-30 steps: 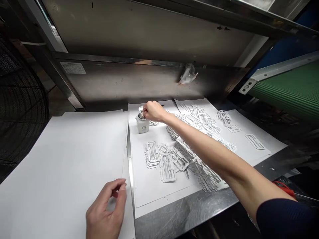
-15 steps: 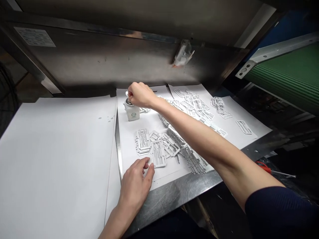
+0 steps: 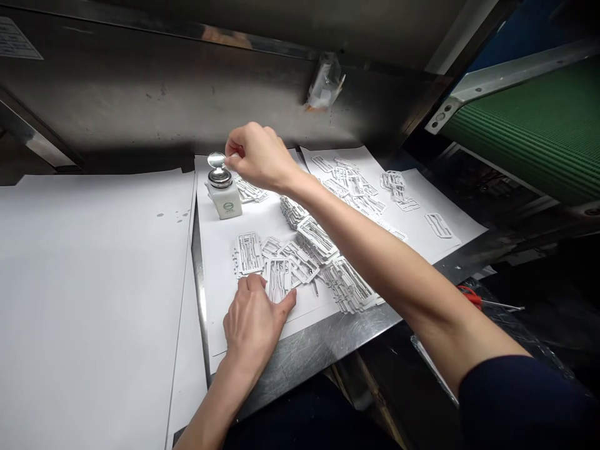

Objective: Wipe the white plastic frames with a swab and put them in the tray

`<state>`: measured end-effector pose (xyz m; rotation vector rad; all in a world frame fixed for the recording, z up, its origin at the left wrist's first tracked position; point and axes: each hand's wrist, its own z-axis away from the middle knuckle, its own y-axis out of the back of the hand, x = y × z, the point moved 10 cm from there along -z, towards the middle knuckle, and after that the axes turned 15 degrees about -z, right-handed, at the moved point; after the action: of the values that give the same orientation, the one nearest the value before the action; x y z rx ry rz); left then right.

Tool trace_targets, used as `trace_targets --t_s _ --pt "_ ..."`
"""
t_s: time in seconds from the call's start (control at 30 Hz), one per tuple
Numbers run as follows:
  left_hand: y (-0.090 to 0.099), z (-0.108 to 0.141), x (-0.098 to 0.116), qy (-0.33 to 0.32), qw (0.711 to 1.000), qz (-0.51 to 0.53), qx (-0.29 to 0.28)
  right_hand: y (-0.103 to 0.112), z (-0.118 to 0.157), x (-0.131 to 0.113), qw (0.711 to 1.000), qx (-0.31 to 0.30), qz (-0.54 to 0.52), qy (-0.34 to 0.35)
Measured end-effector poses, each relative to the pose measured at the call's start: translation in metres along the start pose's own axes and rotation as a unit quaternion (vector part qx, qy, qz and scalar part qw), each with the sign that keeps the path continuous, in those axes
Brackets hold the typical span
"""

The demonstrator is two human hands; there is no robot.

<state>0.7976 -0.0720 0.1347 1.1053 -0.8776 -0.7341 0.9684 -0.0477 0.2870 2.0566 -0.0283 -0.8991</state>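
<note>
A squat white pump-top bottle (image 3: pixel 227 203) with a green mark and a raised metal lid (image 3: pixel 216 160) stands at the back left of the work paper. My right hand (image 3: pixel 257 153) is just right of that lid, fingers curled and pinched together; whatever they hold is too small to make out. Lower down, my left hand (image 3: pixel 253 319) has thumb and fingers apart around the near end of a flat cut-out frame (image 3: pixel 280 278), touching or nearly touching it. Beside it lie a small stack of similar frames (image 3: pixel 248 253) and a loose frame (image 3: pixel 300 261).
Thicker frame stacks (image 3: pixel 349 284) lie under my right forearm, and scattered frames (image 3: pixel 356 184) spread behind. A thin pen-like tool (image 3: pixel 315 287) pokes out among them. A metal wall (image 3: pixel 140 112) closes off the back. A green ribbed belt (image 3: pixel 529 119) and a red-handled tool (image 3: pixel 471 297) are at right.
My right hand has moved from over the bottle's top to its right, uncovering the raised lid. My left hand's thumb and fingers have spread around the frame. The view has shifted.
</note>
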Motion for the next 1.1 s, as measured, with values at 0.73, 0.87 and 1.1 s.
trace_targets --t_s 0.73,0.87,1.1 --pt "-0.047 0.061 -0.024 0.052 0.690 0.664 -0.283 -0.056 0.230 0.020 0.766 0.125 -0.537 -0.331" --pt "-0.046 0.062 -0.022 0.062 0.665 0.687 -0.287 -0.069 0.232 0.019 0.728 0.131 -0.579 -0.342" --pt "-0.044 0.060 -0.026 0.081 0.659 0.699 -0.265 -0.077 0.237 0.024 0.688 0.142 -0.616 -0.356"
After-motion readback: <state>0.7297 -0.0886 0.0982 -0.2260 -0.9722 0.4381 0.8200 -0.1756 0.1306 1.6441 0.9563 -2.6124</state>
